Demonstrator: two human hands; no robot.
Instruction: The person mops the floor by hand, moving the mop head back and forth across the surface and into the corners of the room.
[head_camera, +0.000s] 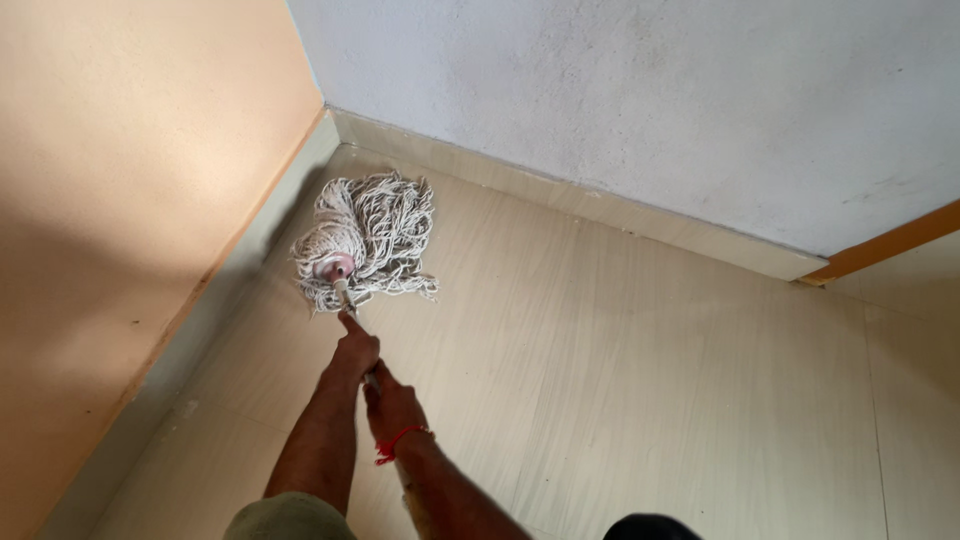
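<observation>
Cotton mop head (366, 240) lies on floor (640, 380) near wall corner. Left hand (354, 352) fingers clenched on mop handle (345, 296), fwd position; right hand (393, 408) fingers clenched on handle just behind.

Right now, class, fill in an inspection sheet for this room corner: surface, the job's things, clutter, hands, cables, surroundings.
Surface: pale tiled floor, with faint grout lines.
Job's things: string mop head lying spread on the floor near the corner; mop handle running back to the hands.
Clutter: nothing seen.
Hands: left hand closed on the handle, further forward; right hand closed on it just behind, with a red thread at the wrist.
Cables: nothing seen.
Surroundings: peach wall on the left, grey-white wall ahead, pale skirting along the base.
</observation>
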